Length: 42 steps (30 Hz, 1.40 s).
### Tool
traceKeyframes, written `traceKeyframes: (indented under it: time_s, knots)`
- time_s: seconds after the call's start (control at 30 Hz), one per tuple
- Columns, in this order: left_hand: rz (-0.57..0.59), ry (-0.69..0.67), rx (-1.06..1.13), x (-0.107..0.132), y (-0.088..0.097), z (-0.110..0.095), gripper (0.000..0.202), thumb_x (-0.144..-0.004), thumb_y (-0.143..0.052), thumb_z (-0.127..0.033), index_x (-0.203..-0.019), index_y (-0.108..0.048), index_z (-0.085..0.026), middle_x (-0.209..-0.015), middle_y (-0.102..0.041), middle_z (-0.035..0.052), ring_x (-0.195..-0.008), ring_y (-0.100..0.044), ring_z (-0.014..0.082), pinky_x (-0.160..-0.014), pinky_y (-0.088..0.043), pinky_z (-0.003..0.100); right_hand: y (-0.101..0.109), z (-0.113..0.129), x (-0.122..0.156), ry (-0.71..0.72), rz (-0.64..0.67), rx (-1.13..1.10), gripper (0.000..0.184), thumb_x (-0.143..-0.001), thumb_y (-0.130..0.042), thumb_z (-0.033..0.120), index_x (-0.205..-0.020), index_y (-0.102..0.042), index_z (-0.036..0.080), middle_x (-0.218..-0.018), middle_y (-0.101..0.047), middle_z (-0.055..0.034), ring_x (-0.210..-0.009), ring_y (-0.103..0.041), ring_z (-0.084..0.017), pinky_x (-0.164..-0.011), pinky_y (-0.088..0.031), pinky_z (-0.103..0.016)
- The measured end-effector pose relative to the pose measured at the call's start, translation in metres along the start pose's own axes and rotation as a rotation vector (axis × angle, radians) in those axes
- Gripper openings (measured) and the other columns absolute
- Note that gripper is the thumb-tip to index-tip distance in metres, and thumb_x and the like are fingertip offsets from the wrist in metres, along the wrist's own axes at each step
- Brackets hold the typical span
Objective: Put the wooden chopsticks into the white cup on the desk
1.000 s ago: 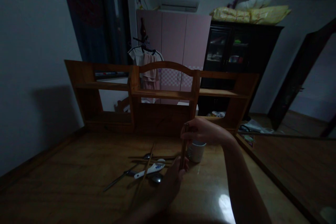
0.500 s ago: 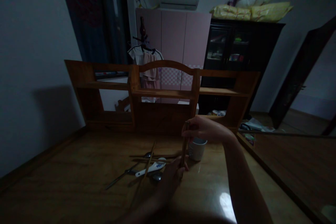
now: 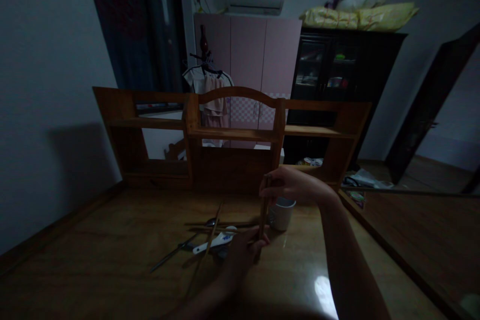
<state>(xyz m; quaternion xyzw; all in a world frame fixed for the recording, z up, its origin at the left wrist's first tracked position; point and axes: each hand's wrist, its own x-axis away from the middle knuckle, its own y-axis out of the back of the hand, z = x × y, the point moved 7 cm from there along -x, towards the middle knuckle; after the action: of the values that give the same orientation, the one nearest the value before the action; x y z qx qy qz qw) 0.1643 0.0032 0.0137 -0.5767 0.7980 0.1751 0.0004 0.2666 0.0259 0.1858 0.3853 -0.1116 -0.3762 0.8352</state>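
Upright between my two hands stand wooden chopsticks [image 3: 264, 212]; how many is hard to tell. My right hand [image 3: 279, 184] pinches them near the top, its wrist bent over. Lower down, my left hand [image 3: 247, 250] is closed around their bottom part. Just behind them sits a white mug [image 3: 283, 214], its rim partly covered by my right hand. Left of my hands lies a loose pile: a white soup spoon [image 3: 213, 242] with a blue pattern, crossed chopsticks [image 3: 210, 237], a metal spoon [image 3: 211, 222] and a thin metal utensil [image 3: 168, 256]. My left hand hides part of the pile.
A wooden shelf unit [image 3: 234, 133] rises along the back of the wooden table [image 3: 142, 230]. A white wall [image 3: 56, 135] borders the left side. At the right, a raised table edge [image 3: 390, 250] runs toward me. Light glares on the tabletop near my right forearm.
My left hand has shifted slightly left and now covers more of a metal spoon in the pile. Both hands still hold the chopsticks upright.
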Motion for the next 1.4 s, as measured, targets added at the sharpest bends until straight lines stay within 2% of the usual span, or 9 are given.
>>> traceKeyframes:
  time_s: [0.13, 0.27, 0.43, 0.53, 0.77, 1.0, 1.4]
  knots:
    - [0.002, -0.027, -0.013, -0.001, 0.0, 0.003, 0.025, -0.079, -0.051, -0.026, -0.095, -0.069, -0.018, -0.086, -0.07, 0.0033, -0.075, -0.061, 0.0177, -0.065, -0.045, 0.024, 0.0, -0.001, 0.0, 0.0, 0.003, -0.002, 0.02, -0.086, -0.062, 0.032, -0.091, -0.068, 0.014, -0.078, -0.07, -0.0036, -0.071, -0.066, -0.013, -0.061, -0.049, -0.021]
    - [0.005, 0.012, -0.039, -0.003, -0.001, 0.006, 0.025, -0.079, -0.051, -0.027, -0.095, -0.069, -0.018, -0.081, -0.07, 0.0026, -0.065, -0.059, 0.0164, -0.059, -0.043, 0.023, 0.0, 0.0, 0.0, -0.005, 0.002, 0.001, 0.022, -0.086, -0.062, 0.033, -0.092, -0.068, 0.013, -0.079, -0.07, -0.0039, -0.072, -0.066, -0.014, -0.061, -0.049, -0.021]
    - [0.001, -0.009, -0.034, -0.004, -0.001, 0.003, 0.026, -0.078, -0.051, -0.023, -0.095, -0.07, -0.019, -0.088, -0.071, 0.0033, -0.079, -0.063, 0.019, -0.074, -0.046, 0.026, 0.001, 0.001, 0.0, 0.011, -0.004, 0.009, 0.022, -0.087, -0.061, 0.033, -0.093, -0.068, 0.014, -0.079, -0.07, -0.0037, -0.071, -0.066, -0.013, -0.061, -0.049, -0.021]
    - [-0.007, 0.008, 0.002, -0.004, -0.001, 0.003, 0.028, -0.078, -0.051, -0.023, -0.098, -0.069, -0.019, -0.09, -0.071, 0.0039, -0.082, -0.063, 0.0197, -0.076, -0.047, 0.028, 0.002, -0.001, 0.0, 0.008, -0.021, 0.043, 0.02, -0.087, -0.061, 0.033, -0.091, -0.068, 0.015, -0.077, -0.07, -0.0031, -0.07, -0.065, -0.013, -0.06, -0.048, -0.021]
    - [-0.017, 0.107, 0.008, -0.005, -0.004, 0.004, 0.025, -0.075, -0.051, -0.024, -0.09, -0.07, -0.017, -0.077, -0.068, 0.0034, -0.062, -0.058, 0.0166, -0.06, -0.045, 0.025, 0.004, 0.002, -0.001, -0.003, -0.07, 0.11, 0.019, -0.086, -0.062, 0.032, -0.088, -0.069, 0.015, -0.076, -0.071, -0.0026, -0.069, -0.065, -0.015, -0.057, -0.045, -0.02]
    - [-0.031, 0.106, 0.027, -0.006, -0.004, 0.009, 0.03, -0.075, -0.052, -0.023, -0.1, -0.069, -0.018, -0.082, -0.069, 0.0041, -0.063, -0.059, 0.0164, -0.058, -0.045, 0.025, 0.003, 0.005, 0.001, 0.002, -0.062, 0.09, 0.017, -0.086, -0.061, 0.03, -0.09, -0.069, 0.015, -0.076, -0.071, -0.0032, -0.068, -0.066, -0.015, -0.054, -0.044, -0.02]
    - [-0.042, 0.093, -0.002, -0.006, -0.003, 0.008, 0.028, -0.076, -0.052, -0.023, -0.098, -0.07, -0.02, -0.082, -0.07, 0.0036, -0.066, -0.06, 0.0173, -0.061, -0.047, 0.025, 0.004, 0.008, 0.0, 0.028, -0.069, 0.13, 0.015, -0.086, -0.061, 0.027, -0.091, -0.07, 0.016, -0.077, -0.072, -0.0032, -0.069, -0.067, -0.013, -0.057, -0.046, -0.019]
